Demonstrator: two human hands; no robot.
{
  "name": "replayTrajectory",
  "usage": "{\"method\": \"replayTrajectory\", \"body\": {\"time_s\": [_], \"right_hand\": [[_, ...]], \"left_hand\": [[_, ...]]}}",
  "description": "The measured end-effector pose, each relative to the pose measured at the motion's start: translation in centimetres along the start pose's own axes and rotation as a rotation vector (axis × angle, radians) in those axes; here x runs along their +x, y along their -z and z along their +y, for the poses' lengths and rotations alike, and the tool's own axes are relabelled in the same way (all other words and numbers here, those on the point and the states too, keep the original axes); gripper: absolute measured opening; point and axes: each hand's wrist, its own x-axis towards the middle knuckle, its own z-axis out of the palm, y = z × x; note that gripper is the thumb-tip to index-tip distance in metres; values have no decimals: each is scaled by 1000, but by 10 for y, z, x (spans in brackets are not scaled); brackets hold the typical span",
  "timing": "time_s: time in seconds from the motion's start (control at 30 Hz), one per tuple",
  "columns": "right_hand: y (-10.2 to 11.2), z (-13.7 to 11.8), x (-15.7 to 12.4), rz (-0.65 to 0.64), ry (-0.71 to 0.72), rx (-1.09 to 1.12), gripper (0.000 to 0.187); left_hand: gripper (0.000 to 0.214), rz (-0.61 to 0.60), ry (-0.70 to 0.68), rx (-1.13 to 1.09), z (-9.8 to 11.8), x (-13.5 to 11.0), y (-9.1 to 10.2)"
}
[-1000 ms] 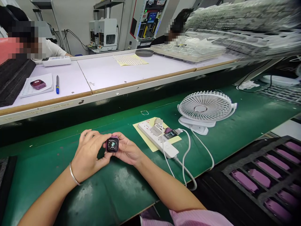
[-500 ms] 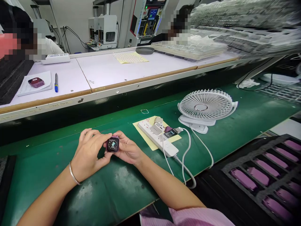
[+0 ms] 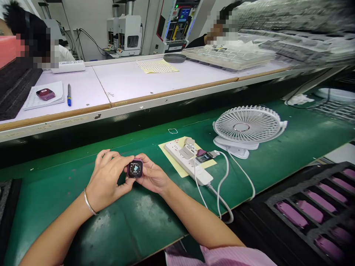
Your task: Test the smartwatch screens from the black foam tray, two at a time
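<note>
Smartwatch (image 3: 135, 169) in both hands (image 3: 107, 181) (image 3: 154, 175), power strip (image 3: 201, 178) just beside

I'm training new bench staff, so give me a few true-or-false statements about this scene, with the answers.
1. The smartwatch is held between the left hand and the right hand: true.
2. The left hand wears a thin metal bangle: true.
3. The watch's screen is dark: false, it is lit and shows a dial.
4. The white power strip lies on a yellow sheet: true.
5. The white clip fan stands left of the power strip: false, it stands to its right.
</note>
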Motion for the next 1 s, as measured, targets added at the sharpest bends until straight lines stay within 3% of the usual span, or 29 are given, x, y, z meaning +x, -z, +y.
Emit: {"method": "replayTrajectory", "body": {"time_s": [0.2, 0.33, 0.7, 1.0], "right_hand": [[2, 1, -6, 113, -26, -36, 40], [3, 0, -7, 75, -57, 0, 32], [0, 2, -2, 2, -9, -5, 39], [2, 2, 0, -1, -8, -22, 43]], "left_hand": [[35, -56, 58, -39, 4, 0, 0], [35, -118, 108, -46, 5, 0, 2], [33, -10, 27, -4, 3, -1, 0], [32, 10, 14, 53, 1, 0, -1]]}}
